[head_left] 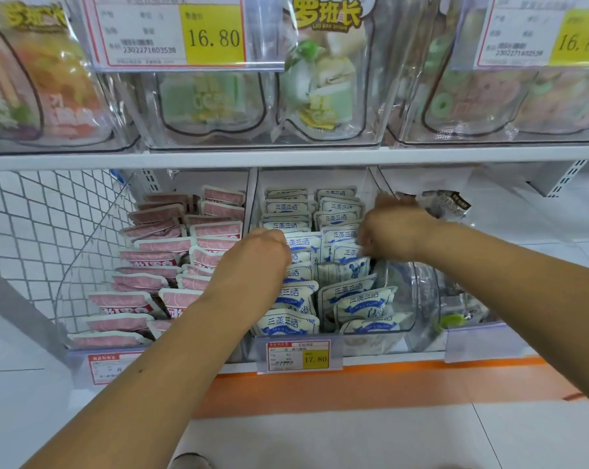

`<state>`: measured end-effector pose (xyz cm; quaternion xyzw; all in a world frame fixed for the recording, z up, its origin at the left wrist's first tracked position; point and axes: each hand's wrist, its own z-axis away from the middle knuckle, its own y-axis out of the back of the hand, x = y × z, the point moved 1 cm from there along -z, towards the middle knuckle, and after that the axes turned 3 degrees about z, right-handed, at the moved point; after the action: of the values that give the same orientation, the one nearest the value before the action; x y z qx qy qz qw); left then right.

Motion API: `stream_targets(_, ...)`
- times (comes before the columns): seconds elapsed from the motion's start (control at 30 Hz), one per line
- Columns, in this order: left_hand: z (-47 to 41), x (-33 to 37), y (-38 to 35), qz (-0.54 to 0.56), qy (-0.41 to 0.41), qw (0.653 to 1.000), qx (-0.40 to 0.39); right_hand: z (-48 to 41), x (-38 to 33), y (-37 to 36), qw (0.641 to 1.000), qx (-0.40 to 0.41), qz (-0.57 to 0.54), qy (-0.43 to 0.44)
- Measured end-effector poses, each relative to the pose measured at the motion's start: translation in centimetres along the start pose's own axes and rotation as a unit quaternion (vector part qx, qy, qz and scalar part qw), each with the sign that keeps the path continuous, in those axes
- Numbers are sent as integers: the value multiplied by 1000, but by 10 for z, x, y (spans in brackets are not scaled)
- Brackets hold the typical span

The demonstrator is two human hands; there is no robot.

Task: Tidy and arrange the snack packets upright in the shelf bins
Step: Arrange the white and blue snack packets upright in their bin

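Observation:
Two rows of blue-and-white snack packets (350,294) stand in the clear middle bin (399,328) on the lower shelf. My left hand (259,257) reaches down into the left row, its fingers buried among the packets. My right hand (392,231) is over the right row, fingers curled down onto the tops of packets there. Whether either hand actually holds a packet is hidden. One packet (342,270) in the right row lies tilted between the hands. Pink packets (171,255) fill the bin to the left.
A white wire mesh panel (32,231) closes the shelf's left end. A clear bin at the right (455,313) holds dark packets (450,203). The upper shelf (286,157) carries clear bins of larger snack bags. Price tags (298,355) hang along the front edge.

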<state>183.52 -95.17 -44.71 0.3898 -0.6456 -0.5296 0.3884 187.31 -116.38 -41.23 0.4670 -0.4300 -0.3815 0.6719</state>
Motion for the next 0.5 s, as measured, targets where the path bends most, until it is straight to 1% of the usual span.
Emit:
stream_targets(0.03, 0, -1, 0, 0, -7, 1000, 3, 2, 1, 0, 999, 9, -38, -4)
stream_targets(0.1, 0, -2, 0, 10, -13, 1000, 11, 10, 1, 0, 992, 76, -96, -11)
stream_targets(0.13, 0, 0, 1, 18, -10, 1000, 15, 16, -3, 0, 990, 107, -94, -4)
stream_targets(0.17, 0, 2, 3, 27, -6, 999, 17, 22, -9, -1, 991, 112, -74, 7)
stream_targets(0.2, 0, 4, 4, 34, -4, 999, 17, 26, -15, -1, 995, 89, -52, 11)
stream_targets(0.27, 0, 5, 6, 39, -6, 999, 10, 29, -23, -2, 999, 35, -7, -10)
stream_targets(0.37, 3, 2, 6, 45, -2, 999, 7, 25, -14, 5, 997, 54, 20, -56)
stream_targets(0.43, 3, 1, 5, 53, -2, 999, 13, 21, -8, 4, 997, 62, 16, -34)
stream_targets(0.5, 3, 3, 5, 78, -8, 997, 22, 20, -5, -2, 1000, 28, -7, 2)
